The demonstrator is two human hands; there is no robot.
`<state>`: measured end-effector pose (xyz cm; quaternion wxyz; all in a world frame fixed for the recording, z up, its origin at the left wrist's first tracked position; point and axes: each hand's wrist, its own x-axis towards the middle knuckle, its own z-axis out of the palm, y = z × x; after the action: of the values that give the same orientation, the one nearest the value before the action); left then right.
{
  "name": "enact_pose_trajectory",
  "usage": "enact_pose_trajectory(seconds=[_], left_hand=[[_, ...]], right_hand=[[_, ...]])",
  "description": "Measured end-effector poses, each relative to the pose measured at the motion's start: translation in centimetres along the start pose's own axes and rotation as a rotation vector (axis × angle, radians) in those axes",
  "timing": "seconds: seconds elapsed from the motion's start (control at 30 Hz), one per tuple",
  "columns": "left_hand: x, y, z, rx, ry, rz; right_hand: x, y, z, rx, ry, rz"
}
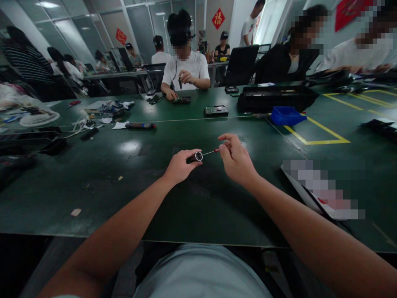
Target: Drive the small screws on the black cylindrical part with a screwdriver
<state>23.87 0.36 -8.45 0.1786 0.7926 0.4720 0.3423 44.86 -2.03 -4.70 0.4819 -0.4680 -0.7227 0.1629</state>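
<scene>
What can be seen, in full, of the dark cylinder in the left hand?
The dark cylinder, partly hidden, is gripped by the left hand over the green table. A silvery ring rims the end turned toward the camera. Its material is unclear. The thin shaft of a red-handled tool reaches that end; whether it enters is unclear.

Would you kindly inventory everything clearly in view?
Screwdriver: 1, red-handled, in right hand
Cylinder: 1, dark, pale-rimmed, in left hand
Table: 1, green, below hands
Tray: 1, blue, beyond right hand
Casing: 1, black, behind tray
Circuit units: at least 2, greenish, beyond hands
Loose items: many, mixed, left side
Wall hangings: at least 3, red, background
Co-workers: several, mixed clothing, across table, behind
Left hand: 1, bare, round cylinder
Right hand: 1, bare, on screwdriver
</scene>
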Motion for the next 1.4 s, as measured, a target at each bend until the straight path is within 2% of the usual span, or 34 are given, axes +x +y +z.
enact_pose_trajectory(seconds=[0.13, 0.37, 0.47, 0.6, 0.73, 1.0, 1.4], left_hand=[[0.0, 0.1, -0.1, 0.002, 0.005, -0.008], [0.0, 0.3, -0.1, -0.029, 0.033, -0.012], [0.1, 0.3, -0.1, -0.060, 0.041, 0.063], [0.6, 0.3, -0.1, 0.027, -0.021, 0.143], [0.8, 0.2, -0.1, 0.090, -0.043, 0.078], [0.4, 0.2, -0.4, 0.071, -0.015, 0.061], [0.2, 0.6, -0.3, 0.053, -0.035, -0.012]], right_hand=[[0.0, 0.4, 0.2, 0.128, 0.049, 0.077], [0.7, 1.4, 0.7, 0.461, 0.045, 0.245], [1.3, 2.2, 0.7, 0.654, 0.084, 0.372], [2.0, 3.2, 0.3, 0.869, 0.014, 0.584], [2.1, 3.5, 0.3, 0.752, 0.118, 0.525], [1.2, 3.2, 0.7, 0.375, 0.120, 0.297], [0.7, 1.6, 0.6, 0.329, 0.088, 0.222]])
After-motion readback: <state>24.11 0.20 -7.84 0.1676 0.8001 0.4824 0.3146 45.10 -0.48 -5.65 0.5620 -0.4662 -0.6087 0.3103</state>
